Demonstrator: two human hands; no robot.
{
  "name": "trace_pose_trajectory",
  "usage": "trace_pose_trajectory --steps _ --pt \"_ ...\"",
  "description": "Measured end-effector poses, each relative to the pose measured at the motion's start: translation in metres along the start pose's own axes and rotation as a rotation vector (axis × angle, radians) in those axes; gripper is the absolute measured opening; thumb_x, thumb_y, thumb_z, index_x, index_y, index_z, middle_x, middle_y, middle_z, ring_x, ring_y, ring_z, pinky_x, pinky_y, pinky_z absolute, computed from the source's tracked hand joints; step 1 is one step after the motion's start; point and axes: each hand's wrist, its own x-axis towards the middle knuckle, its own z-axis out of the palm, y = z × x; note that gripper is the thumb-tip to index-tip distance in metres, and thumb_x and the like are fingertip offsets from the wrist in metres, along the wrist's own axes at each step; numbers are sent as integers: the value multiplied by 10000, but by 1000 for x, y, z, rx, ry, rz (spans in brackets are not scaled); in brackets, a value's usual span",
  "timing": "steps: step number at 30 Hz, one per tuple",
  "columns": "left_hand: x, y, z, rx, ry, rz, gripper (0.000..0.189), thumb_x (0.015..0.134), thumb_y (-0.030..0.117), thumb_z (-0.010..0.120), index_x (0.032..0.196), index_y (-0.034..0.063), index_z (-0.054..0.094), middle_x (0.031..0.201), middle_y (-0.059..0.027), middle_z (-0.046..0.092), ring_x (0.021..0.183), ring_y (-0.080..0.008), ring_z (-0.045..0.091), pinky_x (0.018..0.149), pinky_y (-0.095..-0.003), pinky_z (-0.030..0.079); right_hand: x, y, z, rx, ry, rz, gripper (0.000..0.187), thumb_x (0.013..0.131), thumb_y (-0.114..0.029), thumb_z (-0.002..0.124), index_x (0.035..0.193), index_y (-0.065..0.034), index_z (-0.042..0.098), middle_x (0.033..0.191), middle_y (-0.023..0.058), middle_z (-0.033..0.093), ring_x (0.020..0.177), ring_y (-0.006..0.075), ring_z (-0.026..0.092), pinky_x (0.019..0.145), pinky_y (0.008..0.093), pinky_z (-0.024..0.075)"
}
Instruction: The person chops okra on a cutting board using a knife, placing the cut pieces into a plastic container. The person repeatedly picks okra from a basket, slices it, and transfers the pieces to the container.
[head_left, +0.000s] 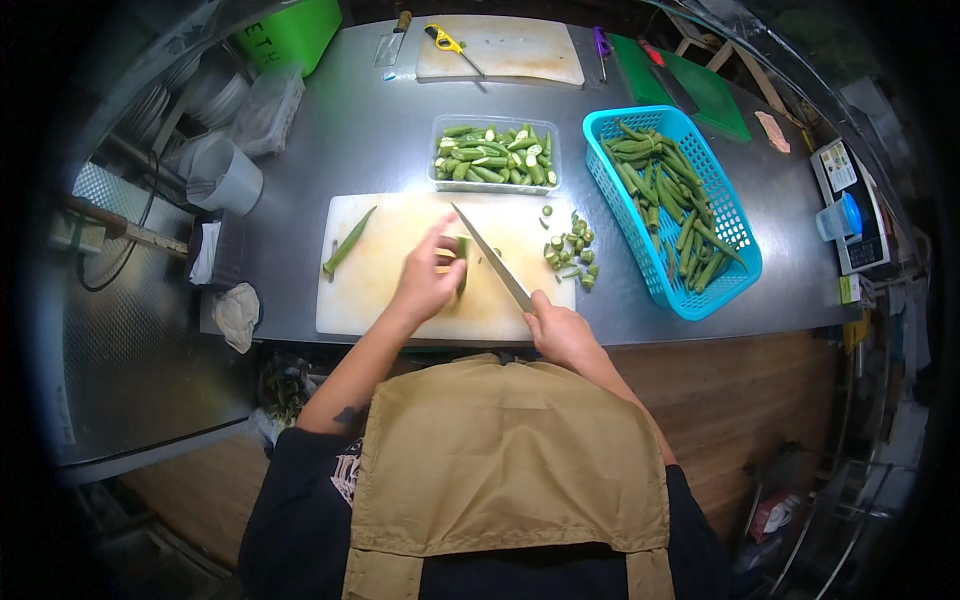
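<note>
My right hand (561, 327) grips the handle of a long kitchen knife (491, 257), its blade pointing up and left over a white cutting board (367, 307). Blurred by motion, my left hand (429, 281) has its thumb and fingers around an okra pod (462, 262), just left of the blade. Another whole okra pod (350, 240) lies at the board's left side. Cut okra ends (574, 251) are heaped at its right edge. Behind the board stands a clear plastic container (495, 189) filled with cut okra pieces (491, 154).
A blue plastic basket (628, 244) of whole okra (667, 195) stands at right. Further back are a second cutting board (517, 45) with a yellow gas lighter (448, 41), a cleaver (390, 45), and a green board (705, 97) bearing a red-handled knife (667, 79). A cloth (237, 315) lies front left.
</note>
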Motion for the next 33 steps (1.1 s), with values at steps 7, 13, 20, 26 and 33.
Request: trace_pose_trajectory --steps 7,13,20,26,33 --pt "-50 -31 -17 56 143 -363 251 819 64 730 1055 20 659 907 -76 680 882 -127 646 730 -267 530 -19 -5 4 20 94 -20 207 978 -249 493 1037 -66 414 752 227 658 741 464 639 665 561 489" --pt "-65 -38 -20 504 88 31 241 759 80 757 988 39 692 940 -98 699 828 -260 623 752 -352 510 -8 -12 1 -125 72 -99 196 953 -215 510 1038 -70 409 752 222 658 740 454 646 662 564 496" --pt "-67 -38 -18 579 99 121 226 769 77 734 987 64 677 971 -71 689 861 -294 607 779 -383 506 6 -11 -5 -152 26 -126 210 955 -226 507 1044 -76 390 797 236 656 778 468 632 674 571 481" --pt "-67 -38 -21 573 60 100 220 772 72 722 985 58 667 965 -95 680 871 -313 607 778 -399 504 -2 -19 -11 -159 48 -131 208 962 -234 499 1038 -71 396 766 236 649 757 464 633 667 566 482" --pt "-69 -37 -23 580 76 155 196 782 57 720 975 46 681 955 -109 673 866 -310 628 760 -390 517 10 -23 -2 -172 -7 -108 211 974 -247 487 1040 -59 416 775 244 653 768 465 637 693 570 487"
